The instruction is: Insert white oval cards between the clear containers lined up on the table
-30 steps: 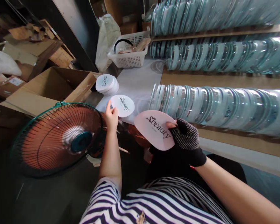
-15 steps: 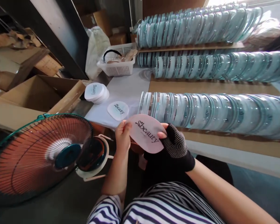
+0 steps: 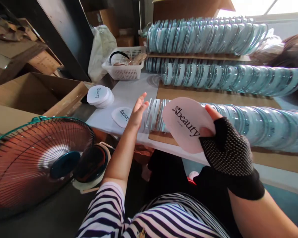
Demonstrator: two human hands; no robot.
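In my right hand (image 3: 225, 150), which wears a black fingerless glove with pale dots, is a rounded pale-pink card (image 3: 185, 124) printed "beauty", pinched at its right edge and tilted up. My left hand (image 3: 138, 112) is bare and holds nothing, its fingers stretched upward. It hovers by the left end of the nearest row of clear round plastic pieces (image 3: 258, 127), partly in front of a single white printed card (image 3: 120, 116) lying on the table. Further left, a stack of similar white cards (image 3: 98, 96) stands at the table edge.
Behind are more rows of clear round pieces (image 3: 203, 38) on cardboard sheets. A white plastic basket (image 3: 126, 71) with a black band and other items stands at the back left. Left of me are a fan (image 3: 49, 162) and an open cardboard box (image 3: 37, 96). Someone's hair (image 3: 296, 53) shows far right.
My left hand has let go of the pink card and risen toward the row's end. My right hand has carried the card up and to the right.
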